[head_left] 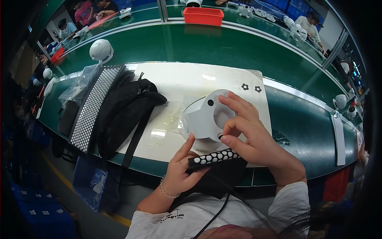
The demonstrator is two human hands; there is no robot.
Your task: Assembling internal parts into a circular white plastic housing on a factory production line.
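Note:
A white rounded plastic housing (199, 119) lies on the white board in front of me, with a round recess facing up. One black round pad (210, 102) sits on its upper rim. Between the thumb and forefinger of my right hand (254, 133) is another small black pad (220, 136), at the housing's lower rim; whether it is stuck down I cannot tell. My left hand (180, 169) is closed around a black strip with white round spots (215, 157), just below the housing. The left fingertips are close to the housing's lower edge.
Left of the board lie a black fabric bag (127, 103), a perforated white-and-black sheet (97, 103) and clear plastic film (79, 85). A white device (101, 51) stands on the green bench behind. A red bin (203, 16) is at the back; other people work beyond.

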